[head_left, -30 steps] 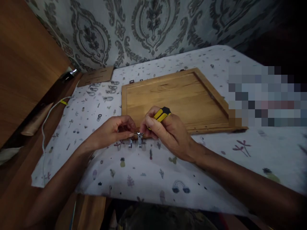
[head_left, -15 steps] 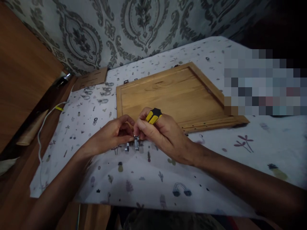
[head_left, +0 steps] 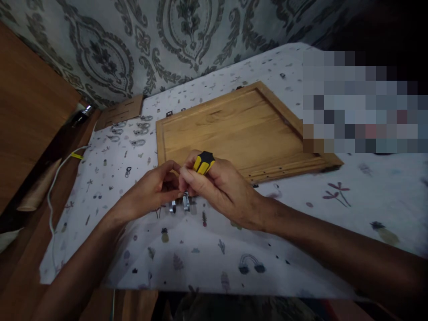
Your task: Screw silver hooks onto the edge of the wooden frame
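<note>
A yellow-and-black screwdriver point(head_left: 203, 163) is gripped in my right hand point(head_left: 224, 187), its handle up and its tip hidden by my fingers. My left hand point(head_left: 158, 185) is closed, thumb and fingers pinching at a metal cabinet hinge point(head_left: 186, 203) by the door's near left corner. Beside it, to the left, another shiny metal piece point(head_left: 172, 206) sticks out below my left thumb. Both hands meet over the near edge of a wooden cabinet door point(head_left: 214, 129), which lies flat on the table. My fingers cover the exact contact point.
Several metal hinges point(head_left: 137, 142) lie left of the door, near a piece of brown cardboard point(head_left: 118, 112). A small metal part point(head_left: 128, 171) lies closer to me. The patterned cloth point(head_left: 197, 267) covers the table. A white cable point(head_left: 50, 200) runs along the left edge.
The whole view has shifted slightly, so everything sits a little further left. Both hands keep the same grip at the door's corner, with the screwdriver tilted nearly as before.
</note>
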Available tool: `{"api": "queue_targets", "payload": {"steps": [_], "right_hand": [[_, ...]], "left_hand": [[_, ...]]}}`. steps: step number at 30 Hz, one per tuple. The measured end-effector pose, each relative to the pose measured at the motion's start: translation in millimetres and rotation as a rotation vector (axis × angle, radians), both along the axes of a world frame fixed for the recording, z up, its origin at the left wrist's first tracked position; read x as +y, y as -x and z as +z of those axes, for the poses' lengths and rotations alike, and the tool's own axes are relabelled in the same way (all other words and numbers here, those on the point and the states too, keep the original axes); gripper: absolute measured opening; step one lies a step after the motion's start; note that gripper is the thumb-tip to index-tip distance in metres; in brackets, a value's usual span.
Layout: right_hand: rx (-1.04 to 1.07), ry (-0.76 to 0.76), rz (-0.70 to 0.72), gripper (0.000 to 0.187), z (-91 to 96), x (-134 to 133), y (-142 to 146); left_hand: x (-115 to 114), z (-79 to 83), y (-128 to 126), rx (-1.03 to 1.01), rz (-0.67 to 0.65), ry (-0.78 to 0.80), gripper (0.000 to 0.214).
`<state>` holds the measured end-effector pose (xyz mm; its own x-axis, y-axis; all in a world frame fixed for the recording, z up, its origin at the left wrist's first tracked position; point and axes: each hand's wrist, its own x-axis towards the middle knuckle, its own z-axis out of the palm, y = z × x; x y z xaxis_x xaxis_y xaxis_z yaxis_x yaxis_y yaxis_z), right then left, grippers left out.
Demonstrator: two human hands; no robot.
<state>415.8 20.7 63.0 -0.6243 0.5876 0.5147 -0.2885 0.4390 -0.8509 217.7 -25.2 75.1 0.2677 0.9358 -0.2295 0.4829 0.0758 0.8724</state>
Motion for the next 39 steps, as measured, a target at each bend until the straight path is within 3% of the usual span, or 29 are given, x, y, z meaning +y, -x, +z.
{"api": "queue_targets", "payload": {"steps": [22,29,34,39], "right_hand": [[-0.112,0.087,-0.023,0.034,0.7,-1.7,-1.6],[-0.079,0.069,-0.02,0.034,1.3,-0.6,-1.4],[-0.086,0.078,-0.03,0.036,0.4,-0.5,-0.5],[-0.094,0.093,-0.032,0.04,0.0,-1.5,-0.8]], "left_hand": [[3.8,-2.7,0.3,0.121,0.014,-0.029,0.025],[-0.2,-0.1,1.8,0.041,0.033,-0.026,0.019],[-12.2,7.3,2.4,0.141,0.089,-0.187,0.017],[-26.8,9.7,-2.9,0.379,0.009,-0.403,0.008]]}}
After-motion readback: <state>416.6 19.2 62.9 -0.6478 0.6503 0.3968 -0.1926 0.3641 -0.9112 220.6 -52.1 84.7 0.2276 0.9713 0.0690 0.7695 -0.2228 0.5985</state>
